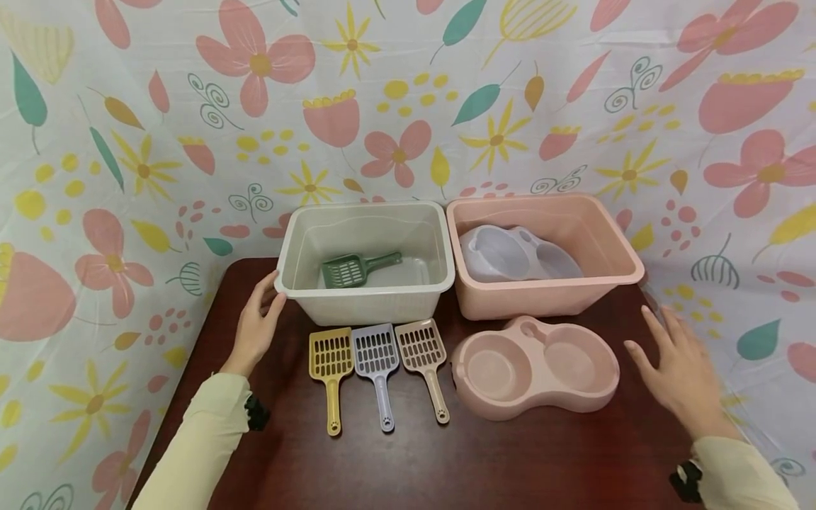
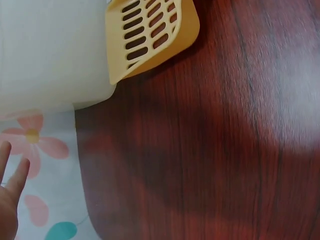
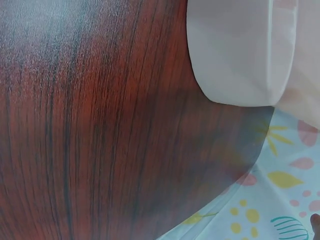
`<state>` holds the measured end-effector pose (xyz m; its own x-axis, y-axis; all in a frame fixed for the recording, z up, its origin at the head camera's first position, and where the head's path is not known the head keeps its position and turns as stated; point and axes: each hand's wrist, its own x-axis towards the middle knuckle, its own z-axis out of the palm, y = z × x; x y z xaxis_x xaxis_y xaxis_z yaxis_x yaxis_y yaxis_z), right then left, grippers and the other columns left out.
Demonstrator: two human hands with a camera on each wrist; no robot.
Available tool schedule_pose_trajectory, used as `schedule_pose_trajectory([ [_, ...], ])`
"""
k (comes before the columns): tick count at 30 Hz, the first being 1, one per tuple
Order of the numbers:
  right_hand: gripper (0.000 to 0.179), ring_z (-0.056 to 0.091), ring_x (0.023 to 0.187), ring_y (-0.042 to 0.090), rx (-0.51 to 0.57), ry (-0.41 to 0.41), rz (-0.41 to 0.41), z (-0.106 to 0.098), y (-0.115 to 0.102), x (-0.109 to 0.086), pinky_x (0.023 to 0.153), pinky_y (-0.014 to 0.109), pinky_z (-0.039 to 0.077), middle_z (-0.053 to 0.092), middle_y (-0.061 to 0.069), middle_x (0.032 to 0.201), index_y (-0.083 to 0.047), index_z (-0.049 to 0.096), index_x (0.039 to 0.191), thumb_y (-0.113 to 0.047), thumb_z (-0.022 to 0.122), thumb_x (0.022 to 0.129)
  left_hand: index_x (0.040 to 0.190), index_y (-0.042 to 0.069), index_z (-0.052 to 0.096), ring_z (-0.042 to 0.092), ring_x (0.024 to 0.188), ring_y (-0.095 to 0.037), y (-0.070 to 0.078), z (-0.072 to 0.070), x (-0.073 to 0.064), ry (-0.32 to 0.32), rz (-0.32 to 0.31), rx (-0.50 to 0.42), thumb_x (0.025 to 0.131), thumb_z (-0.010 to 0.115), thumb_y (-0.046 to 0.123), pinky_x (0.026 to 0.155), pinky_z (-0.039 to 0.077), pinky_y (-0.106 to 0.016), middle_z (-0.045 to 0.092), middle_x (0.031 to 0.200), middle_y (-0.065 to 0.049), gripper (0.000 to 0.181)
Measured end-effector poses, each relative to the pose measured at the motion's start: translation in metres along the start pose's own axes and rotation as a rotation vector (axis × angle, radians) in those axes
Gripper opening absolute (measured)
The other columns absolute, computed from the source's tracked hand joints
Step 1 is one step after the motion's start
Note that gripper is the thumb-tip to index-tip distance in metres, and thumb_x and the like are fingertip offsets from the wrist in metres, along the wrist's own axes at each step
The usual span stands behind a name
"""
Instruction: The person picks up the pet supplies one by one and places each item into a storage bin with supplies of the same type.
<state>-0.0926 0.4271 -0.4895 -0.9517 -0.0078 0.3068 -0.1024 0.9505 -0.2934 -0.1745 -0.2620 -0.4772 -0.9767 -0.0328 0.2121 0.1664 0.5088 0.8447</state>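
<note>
My left hand [image 1: 256,326] is at the left corner of a whitish litter box [image 1: 370,301], its fingertips close to the rim; whether they touch I cannot tell. In the left wrist view, part of the hand [image 2: 9,200] shows with fingers apart. A green litter scoop [image 1: 347,272] lies inside that box. My right hand [image 1: 682,368] hovers with spread fingers to the right of a pink double pet bowl [image 1: 538,397], holding nothing. Behind this bowl stands a pink litter box [image 1: 529,301], with a light grey-lavender double bowl [image 1: 500,255] tilted inside.
In front of the whitish box lie a yellow scoop [image 1: 333,386], a lavender scoop [image 1: 382,393] and a beige scoop [image 1: 433,375], side by side. They rest on a dark red-brown wooden table [image 1: 408,467]. A flowered cloth [image 1: 408,85] hangs behind and at both sides.
</note>
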Motion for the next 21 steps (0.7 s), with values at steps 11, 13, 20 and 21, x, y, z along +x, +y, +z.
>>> schedule_pose_trajectory([
  [11, 0.065, 0.026, 0.140, 0.048, 0.015, 0.064, -0.018, 0.004, -0.005, -0.001, 0.113, 0.061, 0.017, 0.025, 0.015, 0.161, -0.021, 0.028, 0.158, -0.035, 0.055, 0.101, 0.155, 0.010, 0.028, 0.040, 0.133, -0.035, 0.021, 0.007, 0.004, 0.000, -0.042, -0.264, 0.107, 0.046, 0.023, 0.106, 0.036, -0.048, 0.039, 0.147, -0.022, 0.054],
  [13, 0.064, 0.027, 0.140, 0.048, 0.023, 0.068, -0.018, 0.004, -0.007, -0.001, 0.114, 0.059, 0.017, 0.026, 0.015, 0.160, -0.021, 0.029, 0.158, -0.035, 0.056, 0.101, 0.155, 0.007, 0.026, 0.041, 0.131, -0.034, 0.028, 0.008, 0.002, -0.005, -0.045, -0.284, 0.107, 0.045, 0.021, 0.103, 0.039, -0.038, 0.038, 0.147, -0.023, 0.054],
  [20, 0.061, 0.036, 0.132, 0.050, 0.065, 0.103, -0.035, 0.006, -0.016, -0.004, 0.113, 0.056, 0.021, 0.036, 0.018, 0.155, -0.018, 0.036, 0.155, -0.030, 0.060, 0.100, 0.156, 0.007, 0.023, 0.041, 0.129, -0.031, 0.032, 0.014, 0.001, 0.004, -0.052, -0.367, 0.107, 0.045, 0.018, 0.096, 0.040, -0.027, 0.034, 0.149, -0.023, 0.055],
  [21, 0.061, 0.037, 0.132, 0.050, 0.072, 0.110, -0.040, 0.006, -0.018, -0.004, 0.113, 0.056, 0.022, 0.036, 0.017, 0.155, -0.018, 0.037, 0.155, -0.029, 0.060, 0.099, 0.155, 0.007, 0.023, 0.041, 0.128, -0.032, 0.032, 0.014, 0.001, 0.008, -0.053, -0.372, 0.107, 0.045, 0.018, 0.095, 0.040, -0.027, 0.034, 0.149, -0.023, 0.055],
])
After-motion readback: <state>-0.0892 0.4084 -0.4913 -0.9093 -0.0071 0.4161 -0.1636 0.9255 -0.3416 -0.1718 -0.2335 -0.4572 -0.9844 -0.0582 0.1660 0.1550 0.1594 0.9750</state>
